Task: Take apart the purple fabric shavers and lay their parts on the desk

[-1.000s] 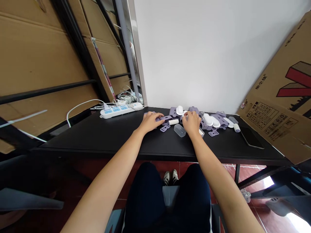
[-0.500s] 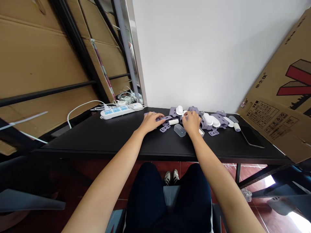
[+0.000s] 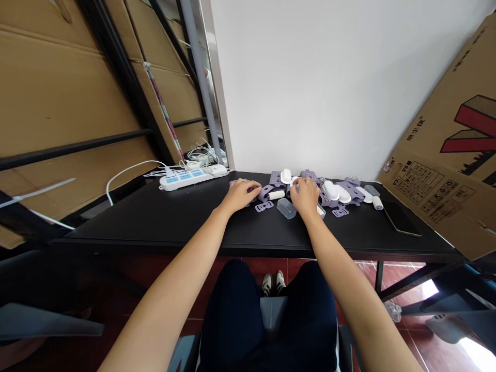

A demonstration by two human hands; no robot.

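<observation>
My left hand (image 3: pixel 242 194) lies low over the table at the left end of a pile of parts, fingers stretched and loosely bent. Its fingertips are close to a curved purple plastic piece (image 3: pixel 265 192), with a gap between them. My right hand (image 3: pixel 305 195) is closed downward in the pile; a white part shows by its thumb and index finger, but what it grips is mostly hidden. Between the hands lie a white cylinder (image 3: pixel 276 195), a clear plastic cover (image 3: pixel 286 207) and a flat purple piece with cut-outs (image 3: pixel 264 206). A white oval part (image 3: pixel 285 175) sits behind.
Right of my hands are white oval parts (image 3: pixel 343 195), purple pieces (image 3: pixel 351 190), another white cylinder (image 3: pixel 377 202) and a phone (image 3: pixel 401 218). A white power strip (image 3: pixel 194 177) with cables stands at the back left. A cardboard box (image 3: pixel 445 155) leans at the right.
The purple pieces by my left fingertips have shifted: the curved one now stands apart from the fingers, and the flat one has turned slightly. My right hand has barely moved.
</observation>
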